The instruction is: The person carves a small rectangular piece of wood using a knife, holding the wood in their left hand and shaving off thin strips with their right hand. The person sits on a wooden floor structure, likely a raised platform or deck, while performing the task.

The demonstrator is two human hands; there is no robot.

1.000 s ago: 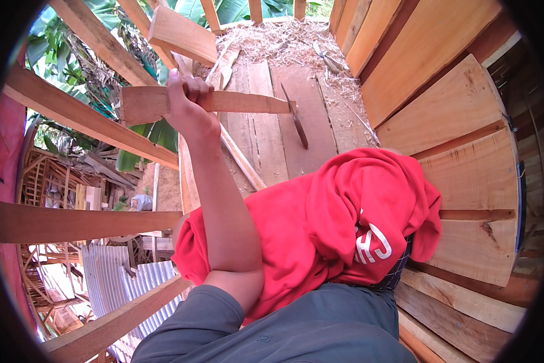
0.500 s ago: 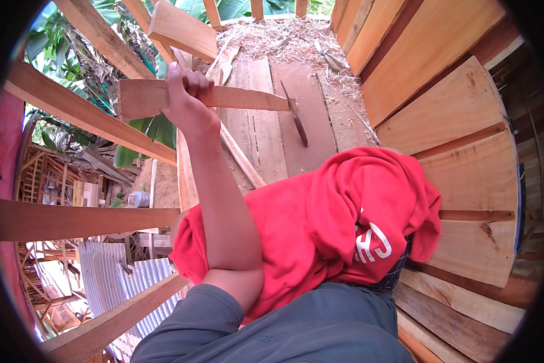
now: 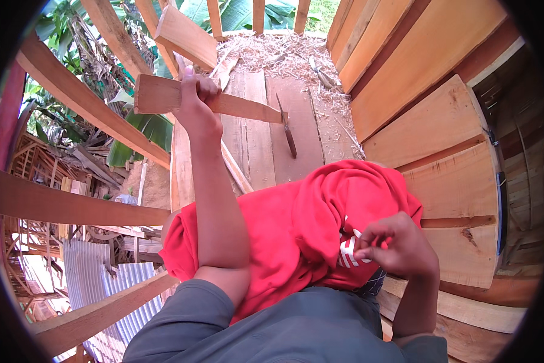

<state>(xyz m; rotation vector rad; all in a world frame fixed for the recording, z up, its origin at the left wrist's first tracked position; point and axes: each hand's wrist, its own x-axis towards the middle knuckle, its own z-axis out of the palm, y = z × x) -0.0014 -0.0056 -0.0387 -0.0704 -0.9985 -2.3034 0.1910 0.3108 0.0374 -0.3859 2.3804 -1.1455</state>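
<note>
My left hand is closed around a flat wooden board, held out at the upper left with its narrow end toward the middle. A knife with a dark handle lies across that narrow end, its blade pointing away; whether it is stuck in the wood I cannot tell. My right hand hovers over the red cloth on my lap, fingers curled and thumb near the forefinger. What it pinches, if anything, does not show. The cloth has white printing, partly covered by the right hand.
Wood shavings cover the far end of the plank floor. Another wood block stands beyond my left hand. Wooden wall boards rise on the right; slanting rails line the left, with corrugated metal sheets below them.
My right hand has come into view from the lower right, over the red cloth. My left hand still grips the board, and the knife stays at its narrow end. The view has shifted slightly.
</note>
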